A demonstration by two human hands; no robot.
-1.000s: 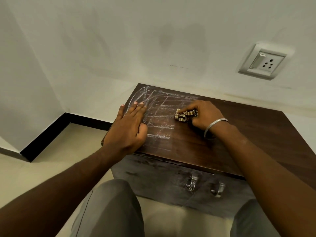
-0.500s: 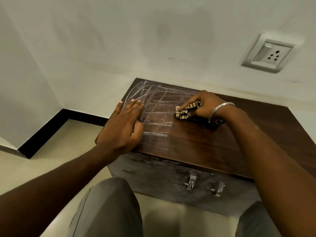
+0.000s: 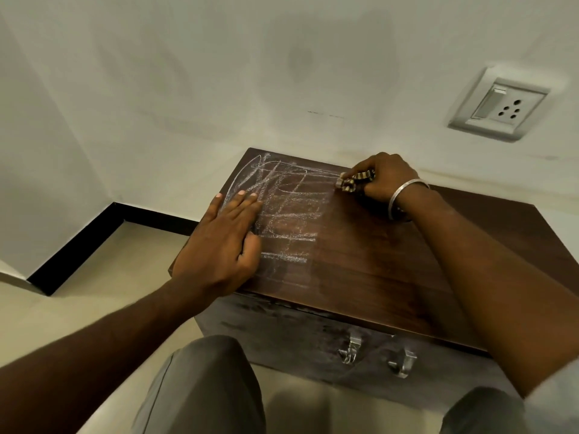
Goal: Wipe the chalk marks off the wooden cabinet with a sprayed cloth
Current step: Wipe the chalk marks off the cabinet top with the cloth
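Pinches the striped cloth in the curled right hand at the chalk marks' far edge; rests the left hand flat, fingers straight, on the wooden cabinet.

We find no text, label, brand or number that can be read anywhere here. The chalk marks on top of the wooden cabinet are crossing lines and loops in a rough grid, and we make out no letter or digit among them. The switch-and-socket plate on the wall shows us only its rocker and round pin holes, with no marking we can read.
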